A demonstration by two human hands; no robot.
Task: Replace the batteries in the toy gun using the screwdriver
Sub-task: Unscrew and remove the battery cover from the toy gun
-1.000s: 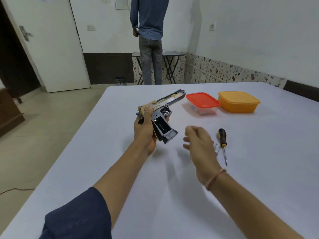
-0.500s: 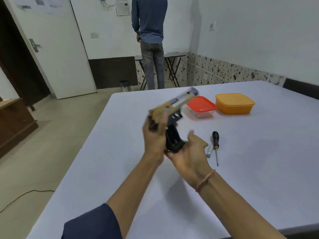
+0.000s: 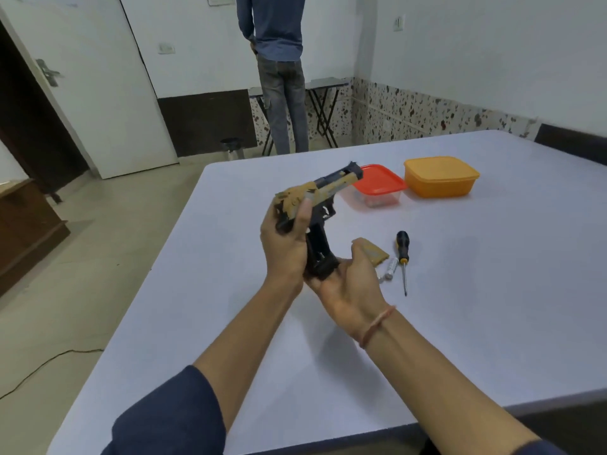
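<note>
Both hands held the toy gun (image 3: 323,188) above the worktop (image 3: 492,290).
Left hand (image 3: 285,241) gripped its rear; right hand (image 3: 348,287) pinched a tan cover (image 3: 374,254), palm under the grip; screwdriver (image 3: 402,251) lay just beside.

White table (image 3: 460,323). On its far side: clear box with red lid (image 3: 382,182), orange lidded box (image 3: 440,178) just right of it. Beyond: standing person (image 3: 279,60), folding table (image 3: 326,83). Left: white door (image 3: 108,93), wooden cabinet (image 3: 26,231), floor cable (image 3: 49,360).
</note>
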